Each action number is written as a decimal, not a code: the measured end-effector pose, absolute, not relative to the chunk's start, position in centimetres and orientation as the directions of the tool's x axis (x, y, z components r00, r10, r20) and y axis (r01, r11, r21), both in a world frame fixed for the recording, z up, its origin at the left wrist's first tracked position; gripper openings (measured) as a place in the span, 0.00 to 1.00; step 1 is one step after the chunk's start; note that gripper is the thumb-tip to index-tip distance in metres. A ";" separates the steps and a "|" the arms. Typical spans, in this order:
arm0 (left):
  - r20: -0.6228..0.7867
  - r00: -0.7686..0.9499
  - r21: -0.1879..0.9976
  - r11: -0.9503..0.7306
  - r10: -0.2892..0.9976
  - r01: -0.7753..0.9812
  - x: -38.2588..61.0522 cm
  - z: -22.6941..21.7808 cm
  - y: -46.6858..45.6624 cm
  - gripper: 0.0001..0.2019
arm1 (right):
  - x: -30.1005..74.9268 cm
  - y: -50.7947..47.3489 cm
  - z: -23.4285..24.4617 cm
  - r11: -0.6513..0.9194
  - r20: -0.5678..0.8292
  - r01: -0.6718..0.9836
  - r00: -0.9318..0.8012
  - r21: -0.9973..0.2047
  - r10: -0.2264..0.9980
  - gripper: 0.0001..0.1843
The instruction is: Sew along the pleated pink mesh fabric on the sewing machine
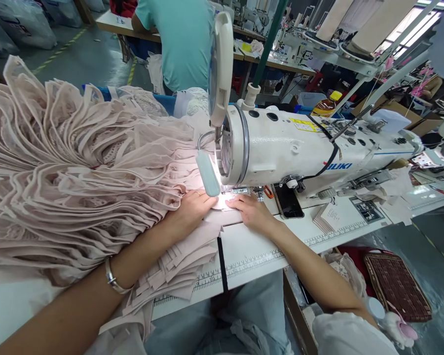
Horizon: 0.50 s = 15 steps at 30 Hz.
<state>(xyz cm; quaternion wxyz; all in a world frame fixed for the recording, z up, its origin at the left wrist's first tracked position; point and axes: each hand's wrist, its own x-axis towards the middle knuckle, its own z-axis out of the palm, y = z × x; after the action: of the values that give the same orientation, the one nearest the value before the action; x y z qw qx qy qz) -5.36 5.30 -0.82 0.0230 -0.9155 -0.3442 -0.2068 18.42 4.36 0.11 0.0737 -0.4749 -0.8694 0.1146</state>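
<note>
My left hand [192, 209] lies flat, fingers stretched out, on a pale pink fabric piece [222, 213] right under the needle of the white sewing machine [292, 148]. Just to the right of the needle, my right hand [249, 209] presses down on the same piece, its fingers pointing left toward the lit spot. A small lamp [208, 172] shines on the needle area. A stack of cut pink pieces [177, 266] lies beneath my left forearm, which wears a silver bracelet [113, 278].
A huge heap of pink mesh garments [70, 167] fills the table's left half. A phone [288, 201] and paper slips [327, 217] lie right of the needle. A person in a teal shirt [185, 39] works behind. A woven mat [397, 283] lies on the floor.
</note>
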 end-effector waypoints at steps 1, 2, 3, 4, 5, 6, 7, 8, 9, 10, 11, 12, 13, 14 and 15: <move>0.414 0.673 0.095 -0.765 0.613 0.637 -5.4 -0.8 5.3 0.13 | 18.4 4.3 0.1 0.528 0.022 0.803 -0.545 -0.277 0.838 0.25; 0.425 0.671 0.083 -0.764 0.608 0.640 -5.3 -0.9 5.2 0.12 | 18.4 4.3 0.0 0.531 0.025 0.800 -0.547 -0.280 0.837 0.25; 0.428 0.670 0.065 -0.760 0.607 0.646 -5.1 -0.8 5.0 0.12 | 18.4 4.3 0.0 0.532 0.029 0.800 -0.546 -0.277 0.837 0.25; 0.423 0.673 0.042 -0.755 0.606 0.654 -4.9 -0.8 4.8 0.12 | 18.4 4.3 -0.1 0.531 0.035 0.803 -0.543 -0.272 0.839 0.25; 0.414 0.680 0.019 -0.752 0.606 0.659 -4.7 -0.8 4.6 0.12 | 18.3 4.2 -0.1 0.530 0.044 0.805 -0.540 -0.266 0.841 0.25; 0.397 0.692 -0.004 -0.752 0.603 0.659 -4.6 -0.7 4.4 0.13 | 18.3 4.2 -0.2 0.532 0.055 0.806 -0.537 -0.262 0.841 0.25; 0.374 0.709 -0.025 -0.757 0.598 0.653 -4.4 -0.7 4.3 0.14 | 18.3 4.2 -0.3 0.534 0.068 0.805 -0.536 -0.257 0.841 0.25; 0.349 0.723 -0.042 -0.761 0.596 0.648 -4.4 -0.6 4.2 0.14 | 18.4 4.1 -0.3 0.537 0.084 0.804 -0.535 -0.254 0.841 0.25; 0.325 0.732 -0.054 -0.761 0.599 0.646 -4.3 -0.6 4.1 0.14 | 18.4 4.1 -0.4 0.539 0.103 0.804 -0.532 -0.252 0.841 0.25; 0.301 0.736 -0.061 -0.758 0.606 0.649 -4.3 -0.5 4.1 0.14 | 18.5 4.0 -0.5 0.539 0.124 0.803 -0.526 -0.252 0.841 0.24; 0.282 0.731 -0.060 -0.749 0.621 0.660 -4.2 -0.5 4.1 0.14 | 18.6 4.0 -0.6 0.539 0.147 0.803 -0.518 -0.254 0.843 0.24; 0.271 0.718 -0.052 -0.736 0.640 0.675 -4.2 -0.6 4.2 0.14 | 18.6 3.9 -0.7 0.538 0.172 0.803 -0.509 -0.258 0.843 0.24; 0.268 0.703 -0.032 -0.723 0.659 0.690 -4.2 -0.7 4.3 0.15 | 18.7 3.9 -0.8 0.537 0.199 0.801 -0.500 -0.264 0.843 0.25; 0.272 0.685 0.003 -0.713 0.675 0.701 -4.2 -0.8 4.3 0.15 | 18.8 3.9 -0.9 0.539 0.226 0.798 -0.492 -0.270 0.841 0.25; 0.283 0.667 0.046 -0.704 0.690 0.709 -4.2 -0.9 4.4 0.14 | 18.9 3.9 -1.0 0.540 0.251 0.795 -0.483 -0.276 0.839 0.25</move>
<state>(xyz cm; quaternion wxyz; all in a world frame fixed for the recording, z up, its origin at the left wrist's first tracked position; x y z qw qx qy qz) -4.24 4.43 -0.93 0.0341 -0.9122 -0.3833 -0.1408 18.88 3.89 -0.96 0.1799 -0.4755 -0.8589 0.0613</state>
